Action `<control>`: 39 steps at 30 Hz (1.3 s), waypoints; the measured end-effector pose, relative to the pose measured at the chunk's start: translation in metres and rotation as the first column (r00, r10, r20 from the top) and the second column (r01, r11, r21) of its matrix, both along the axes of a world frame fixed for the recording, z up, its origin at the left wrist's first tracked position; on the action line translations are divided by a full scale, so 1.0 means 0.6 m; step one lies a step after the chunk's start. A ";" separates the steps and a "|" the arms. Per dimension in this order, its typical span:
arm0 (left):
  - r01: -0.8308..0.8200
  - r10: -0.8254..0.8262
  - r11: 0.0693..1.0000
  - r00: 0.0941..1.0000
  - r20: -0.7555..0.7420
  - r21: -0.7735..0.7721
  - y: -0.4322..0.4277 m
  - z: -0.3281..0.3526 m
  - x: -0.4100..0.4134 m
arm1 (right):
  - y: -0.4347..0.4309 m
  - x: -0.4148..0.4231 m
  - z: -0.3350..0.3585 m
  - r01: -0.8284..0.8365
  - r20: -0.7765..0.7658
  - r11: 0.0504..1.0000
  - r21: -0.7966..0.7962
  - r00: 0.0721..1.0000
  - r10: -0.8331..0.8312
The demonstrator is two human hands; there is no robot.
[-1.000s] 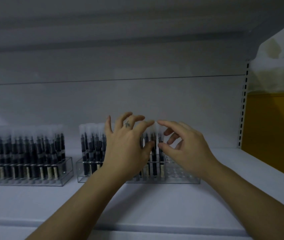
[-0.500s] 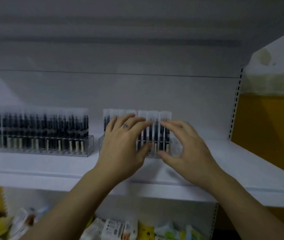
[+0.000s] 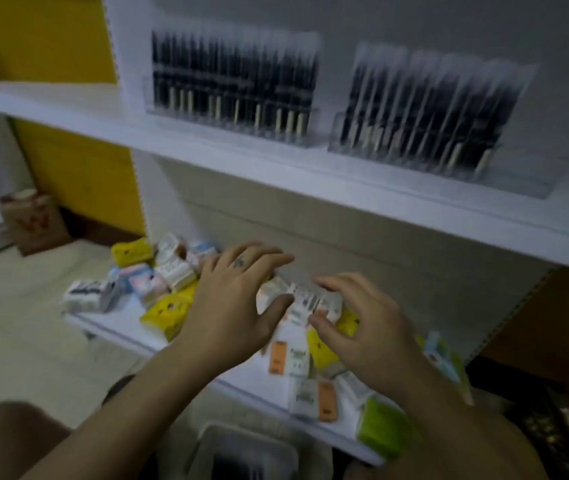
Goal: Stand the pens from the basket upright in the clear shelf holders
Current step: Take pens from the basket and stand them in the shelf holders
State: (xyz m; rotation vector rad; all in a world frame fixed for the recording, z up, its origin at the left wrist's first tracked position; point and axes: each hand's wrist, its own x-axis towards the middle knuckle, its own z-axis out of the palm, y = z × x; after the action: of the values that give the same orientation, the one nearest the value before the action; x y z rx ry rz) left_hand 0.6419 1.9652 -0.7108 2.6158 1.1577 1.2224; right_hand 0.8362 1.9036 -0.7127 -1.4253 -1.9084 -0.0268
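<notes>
Pens stand upright in two clear racks on the upper shelf, so their caps show in rows. The left holder looks full, while the right holder seems to have free slots at its right end. My left hand and right hand are both empty, fingers loosely spread above the packets on the lower shelf. I judge the next reach goes to the blurred basket below.

Two clear holders, two hands, two shelves, one basket, pens too blurred to count.
</notes>
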 end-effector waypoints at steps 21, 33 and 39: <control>-0.320 -0.021 0.169 0.944 -0.328 -0.932 -0.048 -0.548 -0.083 | 0.032 -0.070 -0.522 -0.008 -0.025 0.195 -0.981 0.996 -0.081; -0.157 0.241 -0.160 0.951 -0.193 -0.974 -0.020 -0.705 -0.037 | 0.074 -0.104 -0.664 0.073 0.061 -0.149 -0.986 0.995 0.082; -0.106 0.300 -0.240 0.937 -0.178 -0.965 -0.002 -0.763 -0.054 | 0.103 -0.130 -0.739 0.088 0.087 -0.180 -0.980 0.996 0.013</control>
State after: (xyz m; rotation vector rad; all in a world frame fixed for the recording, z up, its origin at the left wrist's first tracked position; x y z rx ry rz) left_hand 0.6093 1.9640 -1.1688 0.9620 1.5415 0.0231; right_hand 0.7583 1.9656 -1.1562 -2.4189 -1.7552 1.9588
